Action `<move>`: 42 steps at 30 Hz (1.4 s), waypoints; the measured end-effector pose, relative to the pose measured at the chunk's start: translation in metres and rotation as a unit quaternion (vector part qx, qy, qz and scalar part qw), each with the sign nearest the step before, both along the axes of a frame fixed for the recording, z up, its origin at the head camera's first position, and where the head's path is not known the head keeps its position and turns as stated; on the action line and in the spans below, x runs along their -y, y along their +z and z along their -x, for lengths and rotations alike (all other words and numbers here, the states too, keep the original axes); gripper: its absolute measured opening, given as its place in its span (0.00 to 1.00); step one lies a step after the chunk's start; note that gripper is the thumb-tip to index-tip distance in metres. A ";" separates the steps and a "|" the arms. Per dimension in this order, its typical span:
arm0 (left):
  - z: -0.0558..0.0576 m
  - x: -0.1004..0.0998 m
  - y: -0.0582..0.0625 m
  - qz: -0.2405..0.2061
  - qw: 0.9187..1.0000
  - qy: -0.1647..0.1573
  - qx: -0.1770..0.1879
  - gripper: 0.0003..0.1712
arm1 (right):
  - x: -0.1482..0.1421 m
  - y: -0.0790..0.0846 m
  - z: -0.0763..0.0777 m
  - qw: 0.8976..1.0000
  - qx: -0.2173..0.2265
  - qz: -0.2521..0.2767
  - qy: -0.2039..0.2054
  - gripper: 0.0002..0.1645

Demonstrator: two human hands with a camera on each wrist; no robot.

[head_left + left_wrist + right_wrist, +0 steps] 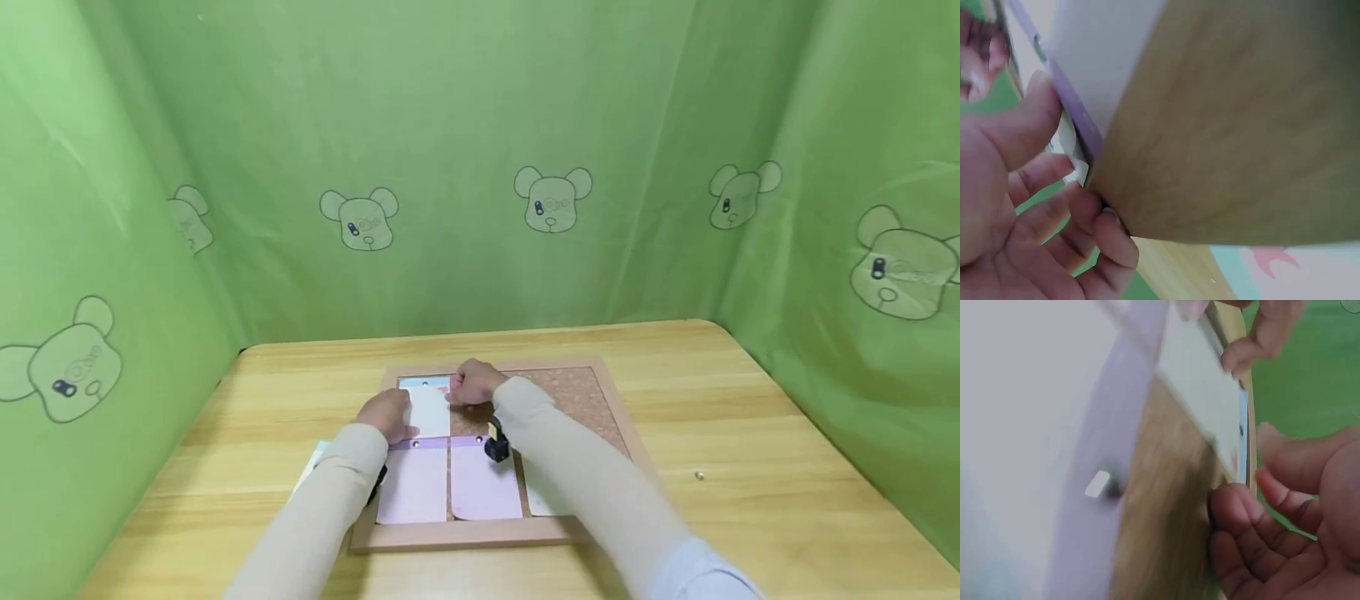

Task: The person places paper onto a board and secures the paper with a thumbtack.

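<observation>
A cork board (564,398) in a light wooden frame lies on the table, bearing several paper sheets. My left hand (386,414) rests at its left side, thumb on the left edge of a white sheet (429,417) with a blue top strip; in the left wrist view its other fingers (1116,240) curl beside the frame. By that sheet's upper right corner is my right hand (477,383). Its curled fingers (1230,509) touch the cork, the thumb a little apart from them in the right wrist view. Nothing shows between thumb and fingers.
Two purple-topped sheets, a left one (412,485) and a right one (485,483), lie below, with pins at their tops. A pale green sheet (545,490) is partly behind my right arm. Another sheet (313,462) pokes out left of the board. A small metallic piece (699,476) lies right.
</observation>
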State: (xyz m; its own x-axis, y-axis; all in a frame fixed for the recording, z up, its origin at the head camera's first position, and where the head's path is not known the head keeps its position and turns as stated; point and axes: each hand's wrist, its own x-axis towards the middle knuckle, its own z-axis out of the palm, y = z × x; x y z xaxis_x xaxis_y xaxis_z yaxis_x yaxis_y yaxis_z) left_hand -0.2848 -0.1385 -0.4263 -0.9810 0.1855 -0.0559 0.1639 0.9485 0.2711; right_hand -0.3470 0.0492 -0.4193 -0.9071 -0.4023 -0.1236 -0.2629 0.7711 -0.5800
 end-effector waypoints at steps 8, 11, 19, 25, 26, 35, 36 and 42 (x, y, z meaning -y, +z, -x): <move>0.002 0.009 0.000 -0.050 0.998 -0.006 0.045 0.29 | -0.044 0.001 -0.016 0.996 -0.015 0.081 -0.035 0.07; 0.002 0.014 -0.001 -0.076 0.996 -0.006 0.055 0.27 | -0.057 0.005 -0.023 0.994 -0.024 0.093 -0.046 0.07; -0.008 0.035 -0.002 -0.169 0.986 -0.005 0.006 0.18 | -0.106 0.005 -0.029 0.991 -0.082 0.090 -0.063 0.06; -0.018 0.054 -0.002 -0.157 0.987 0.038 -0.011 0.14 | -0.151 0.000 -0.038 0.989 -0.112 0.070 -0.067 0.06; -0.020 0.058 0.000 -0.149 0.988 0.044 -0.004 0.12 | -0.159 0.000 -0.040 0.989 -0.113 0.066 -0.069 0.06; -0.049 0.084 0.007 -0.028 0.985 0.129 0.108 0.53 | -0.219 -0.005 -0.067 0.993 -0.078 0.024 -0.090 0.10; -0.051 0.084 0.007 -0.016 0.984 0.134 0.112 0.55 | -0.224 -0.005 -0.070 0.993 -0.070 0.019 -0.092 0.10; -0.059 0.087 0.009 -0.033 0.979 0.162 0.120 0.45 | -0.253 -0.004 -0.087 0.994 -0.029 0.016 -0.106 0.13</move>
